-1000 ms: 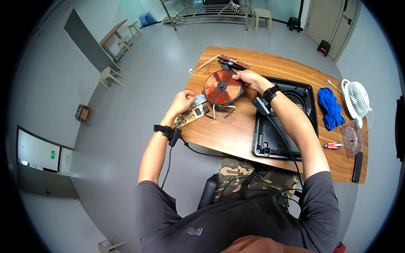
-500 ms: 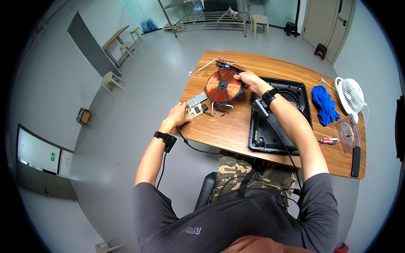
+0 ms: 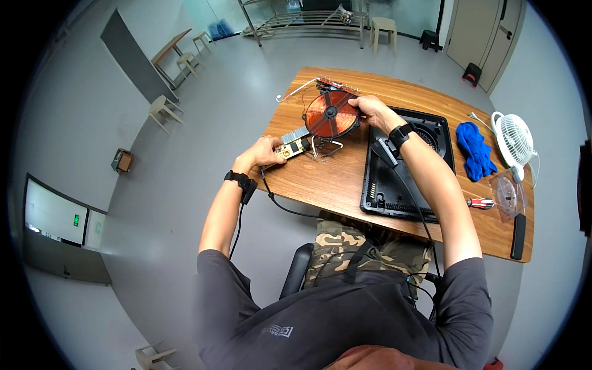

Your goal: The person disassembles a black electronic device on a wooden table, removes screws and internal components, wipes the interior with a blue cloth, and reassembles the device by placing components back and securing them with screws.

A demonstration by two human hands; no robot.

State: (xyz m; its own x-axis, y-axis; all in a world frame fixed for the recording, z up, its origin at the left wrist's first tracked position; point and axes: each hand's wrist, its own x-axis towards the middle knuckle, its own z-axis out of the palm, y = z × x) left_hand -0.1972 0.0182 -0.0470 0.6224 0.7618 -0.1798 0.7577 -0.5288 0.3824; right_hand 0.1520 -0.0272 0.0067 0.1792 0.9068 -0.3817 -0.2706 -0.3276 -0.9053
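Observation:
My right hand (image 3: 372, 111) pinches the right rim of a round copper induction coil (image 3: 317, 115) in a black frame. The coil is tilted and lies over part of other electronics on the left side of the table. My left hand (image 3: 266, 152) grips the left end of a pale circuit board (image 3: 288, 151) with black parts on it. A silver finned heat sink (image 3: 295, 135) adjoins the board, next to the coil. White and black leads (image 3: 327, 148) hang below the coil. Behind the coil stands a narrow board with a row of parts (image 3: 338, 85).
On the wooden table (image 3: 308, 179), an open black housing (image 3: 394, 191) lies under my right forearm. Farther right are a blue cloth (image 3: 475, 151), a white fan (image 3: 515, 139), a red-handled screwdriver (image 3: 481, 203), a clear plastic bag (image 3: 509, 194) and a black bar (image 3: 518, 237).
The coil and the circuit board have shifted slightly away from me, both hands moving along with them. My grip on each stays the same. The view has also shifted a little.

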